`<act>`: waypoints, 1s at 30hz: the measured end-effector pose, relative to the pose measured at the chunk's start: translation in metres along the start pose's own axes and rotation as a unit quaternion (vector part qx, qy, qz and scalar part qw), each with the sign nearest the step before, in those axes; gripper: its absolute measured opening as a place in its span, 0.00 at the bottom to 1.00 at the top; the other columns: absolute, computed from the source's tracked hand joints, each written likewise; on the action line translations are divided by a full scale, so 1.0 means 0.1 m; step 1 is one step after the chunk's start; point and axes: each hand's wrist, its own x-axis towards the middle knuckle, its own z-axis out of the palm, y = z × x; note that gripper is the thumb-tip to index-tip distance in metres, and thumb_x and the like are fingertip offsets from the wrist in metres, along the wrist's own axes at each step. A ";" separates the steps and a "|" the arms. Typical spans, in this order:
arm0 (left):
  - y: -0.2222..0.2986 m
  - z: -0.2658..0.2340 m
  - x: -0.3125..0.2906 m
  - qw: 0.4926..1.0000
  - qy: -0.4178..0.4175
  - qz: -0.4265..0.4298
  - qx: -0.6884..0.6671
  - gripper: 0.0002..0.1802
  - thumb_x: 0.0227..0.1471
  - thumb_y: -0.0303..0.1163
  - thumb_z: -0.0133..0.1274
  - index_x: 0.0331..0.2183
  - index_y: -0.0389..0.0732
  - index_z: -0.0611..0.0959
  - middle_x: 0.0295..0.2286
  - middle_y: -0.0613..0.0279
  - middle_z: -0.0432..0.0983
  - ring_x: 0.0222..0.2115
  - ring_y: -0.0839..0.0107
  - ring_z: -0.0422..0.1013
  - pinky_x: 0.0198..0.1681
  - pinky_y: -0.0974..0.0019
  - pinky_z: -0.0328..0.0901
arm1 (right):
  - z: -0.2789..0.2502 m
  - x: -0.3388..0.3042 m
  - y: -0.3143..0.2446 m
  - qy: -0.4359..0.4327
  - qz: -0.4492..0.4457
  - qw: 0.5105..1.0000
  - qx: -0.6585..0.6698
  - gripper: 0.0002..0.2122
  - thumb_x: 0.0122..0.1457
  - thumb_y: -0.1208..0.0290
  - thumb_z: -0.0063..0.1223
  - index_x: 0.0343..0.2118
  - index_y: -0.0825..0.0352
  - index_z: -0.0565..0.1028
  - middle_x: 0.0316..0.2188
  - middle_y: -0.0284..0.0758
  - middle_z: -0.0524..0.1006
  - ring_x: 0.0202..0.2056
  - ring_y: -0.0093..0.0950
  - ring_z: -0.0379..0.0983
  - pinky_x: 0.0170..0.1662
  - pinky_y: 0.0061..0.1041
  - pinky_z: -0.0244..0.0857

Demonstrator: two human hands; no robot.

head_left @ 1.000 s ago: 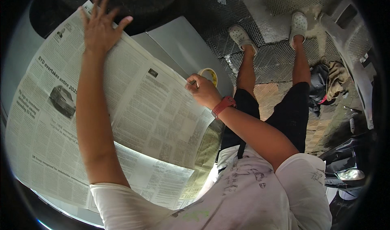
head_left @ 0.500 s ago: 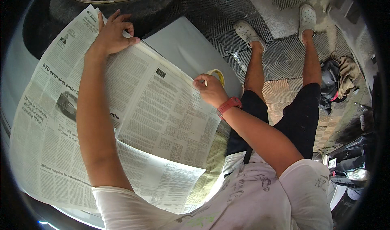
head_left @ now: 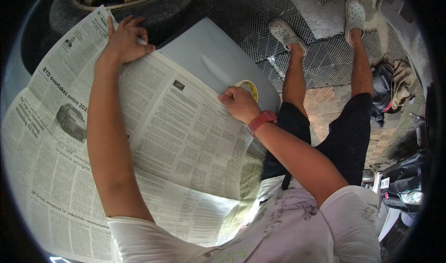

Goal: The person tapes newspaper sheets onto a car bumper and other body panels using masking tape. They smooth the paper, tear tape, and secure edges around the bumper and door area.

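Note:
A large sheet of newspaper (head_left: 181, 133) is draped over a pale grey car panel (head_left: 204, 54). A pale strip of masking tape (head_left: 188, 74) runs along the paper's upper right edge. At the top of the sheet my left hand (head_left: 124, 42) grips that edge between bent fingers and thumb, with one finger pointing up. Farther down the same edge, my right hand (head_left: 240, 105) is closed, fingertips pinched at the strip. Just beyond its knuckles a roll of masking tape (head_left: 252, 88) rests against the panel, partly hidden by the hand. A red watch (head_left: 263, 120) circles my right wrist.
A tyre (head_left: 162, 12) with a bronze wheel stands beyond my left hand. Dark ribbed mats (head_left: 246, 44) cover the floor. To the right of a person's legs and pale clogs (head_left: 285, 34) lies a heap of dark and brown cloth (head_left: 395, 84).
My view has shifted slightly. Both hands stay at the taped edge, the left one nearly unchanged. The right fingers have curled a little, and the lower newspaper lies more spread toward the left.

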 end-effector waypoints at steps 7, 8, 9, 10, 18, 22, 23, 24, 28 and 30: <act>-0.01 0.00 -0.01 1.000 -0.001 -0.007 -0.015 0.18 0.47 0.56 0.70 0.34 0.55 0.92 0.72 0.65 0.64 0.77 0.57 0.46 0.76 0.29 0.16 | 0.01 0.01 0.03 0.012 0.001 1.000 0.004 0.15 0.68 0.58 0.64 0.36 0.67 0.83 0.31 0.44 0.85 0.36 0.41 0.84 0.44 0.40 0.75; -0.01 0.00 -0.01 1.000 -0.002 -0.009 -0.016 0.18 0.47 0.56 0.70 0.34 0.55 0.92 0.72 0.65 0.64 0.77 0.57 0.46 0.76 0.29 0.16 | 0.01 0.01 0.03 0.011 -0.005 1.000 0.002 0.15 0.68 0.58 0.64 0.36 0.67 0.83 0.31 0.44 0.85 0.35 0.41 0.84 0.44 0.40 0.75; -0.01 0.00 -0.01 1.000 -0.003 -0.010 -0.016 0.18 0.47 0.56 0.71 0.34 0.55 0.92 0.72 0.64 0.63 0.77 0.57 0.45 0.76 0.29 0.16 | 0.00 0.02 0.04 0.011 -0.012 1.000 -0.001 0.15 0.68 0.58 0.64 0.36 0.68 0.83 0.31 0.45 0.85 0.35 0.41 0.84 0.44 0.40 0.75; 0.00 0.00 -0.02 1.000 -0.005 -0.013 -0.017 0.18 0.47 0.56 0.71 0.35 0.55 0.92 0.72 0.64 0.63 0.77 0.57 0.45 0.76 0.29 0.16 | 0.01 0.01 0.04 0.010 -0.018 1.000 -0.004 0.15 0.67 0.58 0.64 0.35 0.68 0.83 0.31 0.45 0.85 0.35 0.41 0.84 0.43 0.40 0.75; -0.06 0.37 -0.09 0.985 0.162 -0.005 -0.062 0.17 0.49 0.49 0.71 0.38 0.51 0.91 0.69 0.59 0.67 0.76 0.51 0.50 0.77 0.31 0.24 | 0.04 0.04 0.05 0.025 -0.041 0.998 -0.028 0.17 0.65 0.55 0.64 0.33 0.67 0.83 0.30 0.46 0.85 0.35 0.45 0.84 0.43 0.44 0.75; 0.22 0.01 -0.25 0.992 0.109 0.054 -0.032 0.10 0.55 0.36 0.67 0.40 0.47 0.90 0.57 0.56 0.78 0.64 0.53 0.68 0.73 0.43 0.54 | 0.01 0.07 0.06 0.023 -0.041 0.998 -0.052 0.19 0.66 0.53 0.64 0.34 0.69 0.83 0.29 0.42 0.84 0.32 0.37 0.82 0.40 0.36 0.73; 0.29 -0.05 -0.27 0.996 0.065 0.052 -0.024 0.09 0.56 0.32 0.66 0.40 0.46 0.90 0.54 0.55 0.80 0.60 0.54 0.72 0.69 0.47 0.61 | 0.02 0.07 0.08 0.018 -0.037 0.998 -0.052 0.20 0.66 0.52 0.63 0.34 0.69 0.83 0.29 0.42 0.84 0.32 0.37 0.82 0.40 0.37 0.73; 0.35 -0.07 -0.30 0.998 0.020 0.050 -0.015 0.08 0.57 0.29 0.64 0.40 0.45 0.90 0.50 0.55 0.82 0.56 0.56 0.76 0.65 0.51 0.68 | 0.02 0.07 0.09 0.013 -0.032 0.998 -0.053 0.20 0.66 0.52 0.63 0.34 0.69 0.84 0.29 0.42 0.84 0.32 0.37 0.82 0.40 0.37 0.73; 0.35 -0.01 -0.38 0.996 0.051 0.066 -0.018 0.10 0.62 0.26 0.59 0.44 0.43 0.91 0.47 0.54 0.83 0.50 0.58 0.79 0.56 0.53 0.75 | -0.03 0.07 0.01 0.012 -0.022 0.998 -0.055 0.21 0.67 0.50 0.62 0.33 0.68 0.84 0.28 0.41 0.84 0.33 0.36 0.82 0.41 0.37 0.74; 0.41 -0.01 -0.45 0.996 0.068 0.064 -0.014 0.12 0.63 0.27 0.58 0.46 0.42 0.91 0.47 0.53 0.83 0.50 0.57 0.79 0.57 0.53 0.75 | -0.09 0.09 -0.04 -0.010 0.001 0.998 -0.066 0.20 0.67 0.50 0.61 0.35 0.67 0.85 0.31 0.44 0.85 0.37 0.42 0.84 0.44 0.42 0.75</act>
